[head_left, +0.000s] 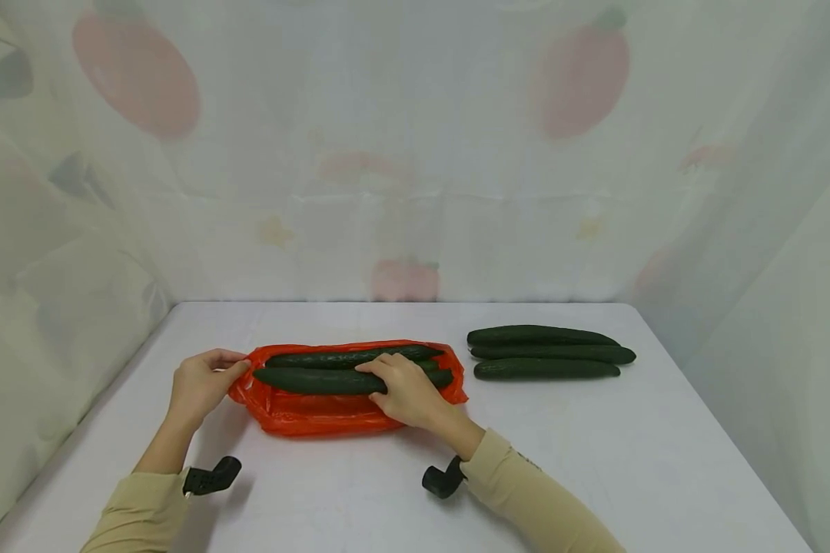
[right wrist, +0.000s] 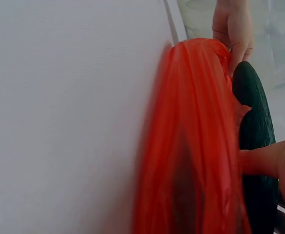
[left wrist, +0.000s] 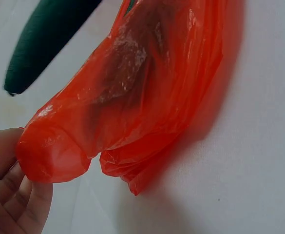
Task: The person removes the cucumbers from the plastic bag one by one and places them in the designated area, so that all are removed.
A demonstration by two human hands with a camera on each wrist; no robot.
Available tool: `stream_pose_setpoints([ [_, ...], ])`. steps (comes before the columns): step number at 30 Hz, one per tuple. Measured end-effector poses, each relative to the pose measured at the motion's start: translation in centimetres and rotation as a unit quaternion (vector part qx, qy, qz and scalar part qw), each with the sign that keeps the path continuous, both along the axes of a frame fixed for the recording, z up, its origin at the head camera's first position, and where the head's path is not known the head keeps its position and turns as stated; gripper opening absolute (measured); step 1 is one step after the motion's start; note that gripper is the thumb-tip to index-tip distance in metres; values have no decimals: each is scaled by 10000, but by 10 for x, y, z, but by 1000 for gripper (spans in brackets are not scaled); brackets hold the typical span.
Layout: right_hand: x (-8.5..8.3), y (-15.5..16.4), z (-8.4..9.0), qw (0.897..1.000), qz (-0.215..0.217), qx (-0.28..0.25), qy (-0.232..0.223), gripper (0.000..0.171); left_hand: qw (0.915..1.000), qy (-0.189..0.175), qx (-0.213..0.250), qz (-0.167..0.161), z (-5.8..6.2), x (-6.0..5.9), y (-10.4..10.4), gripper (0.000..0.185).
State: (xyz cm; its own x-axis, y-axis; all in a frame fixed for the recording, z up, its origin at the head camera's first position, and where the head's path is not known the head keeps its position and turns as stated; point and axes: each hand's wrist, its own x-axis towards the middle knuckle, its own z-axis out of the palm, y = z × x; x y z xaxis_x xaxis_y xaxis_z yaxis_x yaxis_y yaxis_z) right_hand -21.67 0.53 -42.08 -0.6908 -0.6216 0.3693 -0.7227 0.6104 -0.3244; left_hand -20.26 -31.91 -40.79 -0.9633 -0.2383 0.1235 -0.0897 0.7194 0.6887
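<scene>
A red plastic bag [head_left: 318, 422] lies spread on the table with its mouth facing up. Inside it rests a cucumber [head_left: 318, 359] along the far side, with a greener piece of another one showing beside it. My right hand [head_left: 408, 390] grips a nearer cucumber [head_left: 304, 380] around its middle, at the bag's opening. In the left wrist view that cucumber's tip [left wrist: 23, 80] stands apart above the bag's rim. With thumb and fingers my left hand [head_left: 199, 384] pinches the bag's left end. The bag hides the undersides of the cucumbers.
Three cucumbers [head_left: 553, 353] lie side by side on the right of the white table [head_left: 664, 461]. Black wrist-worn devices [head_left: 213, 476] stick out from both sleeves. A pale printed curtain [head_left: 470, 192] hangs behind the table and at its sides.
</scene>
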Motion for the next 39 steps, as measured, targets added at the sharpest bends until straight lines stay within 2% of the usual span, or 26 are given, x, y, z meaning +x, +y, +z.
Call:
stream_pose_setpoints([
  [10,0,-10,15,9997,220,-66,6,44,10000,-37,53,33,1,0,-1,25],
  [18,0,-11,25,9995,302,-46,-82,45,9998,-125,103,76,1,0,0,26],
  [33,-4,12,37,9989,403,44,226,44,10000,30,-68,13,1,0,1,29],
  [39,-9,25,45,9985,504,93,207,44,9998,124,-171,-31,0,-1,0,30],
])
